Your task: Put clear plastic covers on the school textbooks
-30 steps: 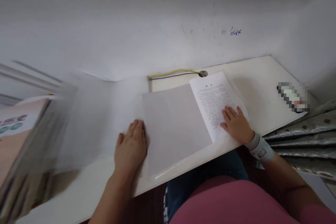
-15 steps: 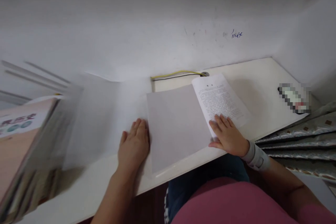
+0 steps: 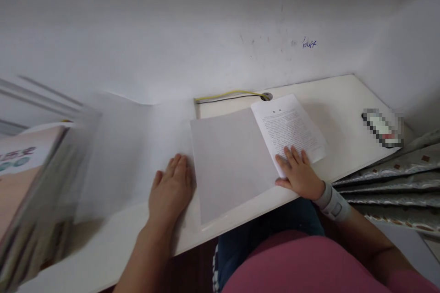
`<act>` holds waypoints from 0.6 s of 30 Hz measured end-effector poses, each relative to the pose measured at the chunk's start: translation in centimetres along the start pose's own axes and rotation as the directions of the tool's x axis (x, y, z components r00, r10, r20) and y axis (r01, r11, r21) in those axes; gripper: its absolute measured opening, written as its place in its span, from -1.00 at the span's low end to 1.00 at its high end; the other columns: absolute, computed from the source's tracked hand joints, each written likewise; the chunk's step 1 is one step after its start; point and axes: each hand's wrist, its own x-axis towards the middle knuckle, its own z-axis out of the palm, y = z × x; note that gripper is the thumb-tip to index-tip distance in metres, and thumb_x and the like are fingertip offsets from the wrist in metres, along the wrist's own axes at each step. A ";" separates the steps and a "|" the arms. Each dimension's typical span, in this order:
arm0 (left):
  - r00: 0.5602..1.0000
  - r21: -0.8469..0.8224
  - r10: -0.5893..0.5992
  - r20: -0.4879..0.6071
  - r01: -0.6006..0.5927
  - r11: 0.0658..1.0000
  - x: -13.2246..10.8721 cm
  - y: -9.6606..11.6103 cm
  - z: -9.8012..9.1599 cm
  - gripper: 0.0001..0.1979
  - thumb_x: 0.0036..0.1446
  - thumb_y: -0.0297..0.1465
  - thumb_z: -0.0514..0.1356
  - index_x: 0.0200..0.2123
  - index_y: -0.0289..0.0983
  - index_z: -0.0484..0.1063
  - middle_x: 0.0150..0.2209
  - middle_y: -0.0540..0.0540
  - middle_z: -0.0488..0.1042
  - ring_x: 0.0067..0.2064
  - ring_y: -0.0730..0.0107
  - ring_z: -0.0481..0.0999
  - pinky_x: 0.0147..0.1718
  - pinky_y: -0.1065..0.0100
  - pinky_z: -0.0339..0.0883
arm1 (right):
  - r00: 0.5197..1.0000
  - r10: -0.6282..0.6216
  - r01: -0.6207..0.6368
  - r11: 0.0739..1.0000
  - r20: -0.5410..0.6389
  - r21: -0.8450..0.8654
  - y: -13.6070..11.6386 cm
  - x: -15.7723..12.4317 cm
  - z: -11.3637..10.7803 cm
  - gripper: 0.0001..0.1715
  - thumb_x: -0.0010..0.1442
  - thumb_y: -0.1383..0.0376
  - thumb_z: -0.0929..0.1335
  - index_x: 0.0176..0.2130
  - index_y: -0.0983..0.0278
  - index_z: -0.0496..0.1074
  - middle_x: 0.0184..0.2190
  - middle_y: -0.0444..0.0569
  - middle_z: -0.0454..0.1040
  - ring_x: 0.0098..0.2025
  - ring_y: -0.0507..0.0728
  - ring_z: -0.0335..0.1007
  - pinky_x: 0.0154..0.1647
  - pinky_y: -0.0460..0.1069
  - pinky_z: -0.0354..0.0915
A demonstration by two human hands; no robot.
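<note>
A booklet lies spread on the white desk, with a printed page (image 3: 287, 121) on its right side and a plain grey panel (image 3: 233, 160) on its left. Beyond that panel, a see-through plastic sheet (image 3: 127, 155) stretches to the left, its far edge slightly raised. My left hand (image 3: 172, 183) rests flat, palm down, on the sheet beside the panel's left edge, thumb a little apart. On the lower part of the printed page my right hand (image 3: 299, 171) is laid flat with fingers spread. Neither hand grips anything.
A stack of books (image 3: 30, 183) stands at the left, partly behind the plastic sheet. Yellow and black cables (image 3: 230, 94) run along the wall to a round hole (image 3: 266, 96). A blurred-out phone-like object (image 3: 382, 128) lies at the right, near a patterned curtain (image 3: 395, 178).
The whole view has shifted slightly, moving everything a little to the left. My right hand has barely slid on the page, and my left hand still lies flat.
</note>
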 end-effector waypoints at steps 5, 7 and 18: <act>1.000 -0.009 0.016 0.016 -0.015 1.000 0.1 -0.2 0.0 -0.45 0.30 -0.33 -0.28 0.20 -0.51 0.13 0.24 -0.37 0.16 0.28 0.13 0.12 0.18 -0.01 0.02 | 1.000 0.000 0.000 1.000 -0.019 0.001 -0.1 -0.4 0.1 -0.15 0.18 -0.10 0.23 0.27 0.31 0.08 0.28 0.34 0.03 0.30 0.47 -0.11 0.18 0.39 -0.07; 1.000 -0.012 0.022 0.014 -0.022 1.000 0.1 -0.3 0.0 -0.46 0.30 -0.33 -0.28 0.20 -0.50 0.13 0.24 -0.37 0.15 0.28 0.12 0.12 0.18 -0.01 0.02 | 1.000 0.006 -0.006 1.000 -0.019 0.001 0.0 -0.2 -0.1 -0.14 0.17 -0.11 0.23 0.26 0.31 0.09 0.27 0.35 0.05 0.29 0.47 -0.09 0.17 0.39 -0.05; 1.000 -0.007 -0.007 0.019 0.007 1.000 0.2 -0.1 -0.1 -0.47 0.29 -0.35 -0.26 0.20 -0.49 0.14 0.25 -0.34 0.14 0.29 0.14 0.10 0.21 0.03 -0.02 | 0.994 -0.045 0.045 0.999 -0.103 -0.008 1.9 -1.4 -1.4 -0.21 0.24 -0.06 0.17 0.19 0.49 0.20 0.17 0.28 0.27 0.27 0.31 0.03 0.27 0.23 -0.06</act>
